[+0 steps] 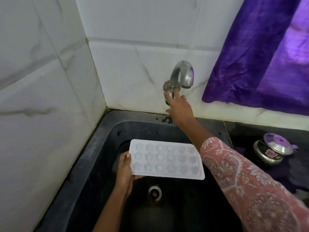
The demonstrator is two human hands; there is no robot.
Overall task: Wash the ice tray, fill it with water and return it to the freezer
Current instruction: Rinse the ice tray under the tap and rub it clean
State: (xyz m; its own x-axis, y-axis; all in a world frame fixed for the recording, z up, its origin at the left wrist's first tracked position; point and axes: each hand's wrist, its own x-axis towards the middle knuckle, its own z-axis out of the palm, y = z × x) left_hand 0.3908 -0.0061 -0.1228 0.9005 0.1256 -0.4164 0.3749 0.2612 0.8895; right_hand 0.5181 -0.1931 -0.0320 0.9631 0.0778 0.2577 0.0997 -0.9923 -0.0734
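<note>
1. Fingers point(127, 156) of the left hand point(124, 169) pinch the near-left short edge of the white ice tray point(166, 159), thumb on top, the rest underneath; one hand carries it, level, over the black sink point(100, 148).
2. Tray judgement: thin moulded plastic, light and a little flexible, likely slick once wet. Star and round cavities face up and look empty, though any water in them is hard to read. A one-edge grip will sag when it fills, so a hand on each short edge would serve better.
3. Below it sits the drain point(155, 193), with open basin all round and room to tilt or lower the tray.
4. Right arm crosses above the tray's far-right corner in a pink patterned sleeve point(234, 173), not touching it as far as I can see.
5. Farther back, the right hand point(179, 106) reaches the steel tap point(182, 74); fingertips touch the fitting beneath the spout, but whether they grip it I cannot tell. No stream is clearly visible.
6. Edges to mind: tiled wall close on the left, a steel lidded pot point(274, 149) on the right counter, and a purple curtain point(260, 52) hanging far right.
</note>
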